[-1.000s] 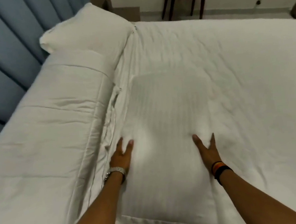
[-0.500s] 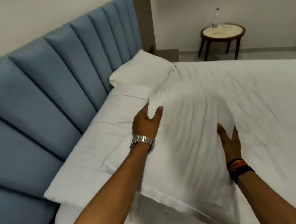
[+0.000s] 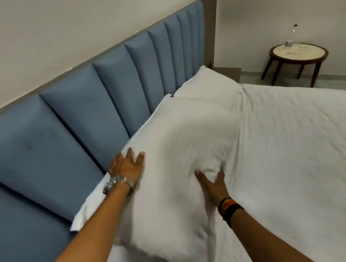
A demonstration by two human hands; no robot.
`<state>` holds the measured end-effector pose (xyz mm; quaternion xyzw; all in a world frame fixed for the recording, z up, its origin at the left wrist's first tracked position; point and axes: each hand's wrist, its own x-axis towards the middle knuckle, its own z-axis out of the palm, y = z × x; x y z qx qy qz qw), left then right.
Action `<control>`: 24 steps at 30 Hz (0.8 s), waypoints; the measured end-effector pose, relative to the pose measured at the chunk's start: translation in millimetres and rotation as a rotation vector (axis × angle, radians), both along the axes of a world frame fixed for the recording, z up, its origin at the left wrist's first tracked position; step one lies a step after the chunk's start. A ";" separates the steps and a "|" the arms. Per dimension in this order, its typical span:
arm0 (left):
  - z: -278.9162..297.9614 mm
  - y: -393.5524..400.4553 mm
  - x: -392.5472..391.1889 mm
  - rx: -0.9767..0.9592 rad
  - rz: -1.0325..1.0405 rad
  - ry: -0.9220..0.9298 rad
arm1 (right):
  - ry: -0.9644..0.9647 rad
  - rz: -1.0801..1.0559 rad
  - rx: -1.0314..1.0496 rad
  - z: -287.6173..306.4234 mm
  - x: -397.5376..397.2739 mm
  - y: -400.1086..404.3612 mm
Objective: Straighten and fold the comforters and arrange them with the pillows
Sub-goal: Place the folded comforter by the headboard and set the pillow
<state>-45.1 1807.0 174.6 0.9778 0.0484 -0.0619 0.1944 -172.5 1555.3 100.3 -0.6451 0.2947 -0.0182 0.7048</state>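
Note:
A white pillow (image 3: 176, 151) lies tilted across the head of the bed, on top of a folded white comforter whose corner (image 3: 84, 212) shows under my left wrist. My left hand (image 3: 126, 164) grips the pillow's left edge next to the headboard. My right hand (image 3: 212, 182) presses into its right side, fingers sunk in the fabric. A second white pillow (image 3: 210, 88) rests further along the headboard. A white comforter (image 3: 302, 149) is spread over the mattress on the right.
A blue padded headboard (image 3: 80, 110) runs along the left behind the pillows. A small round wooden side table (image 3: 298, 55) with a clear bottle on it stands on the floor past the bed's far corner.
I lifted the pillow off the spread comforter and carried it left and up against the headboard, over the folded comforter. Both hands stayed on its sides. My view swung up toward the headboard.

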 end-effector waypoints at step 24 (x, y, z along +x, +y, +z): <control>-80.4 1.9 13.4 -0.156 -0.068 -0.149 | -0.053 0.084 -0.758 20.6 60.1 -4.7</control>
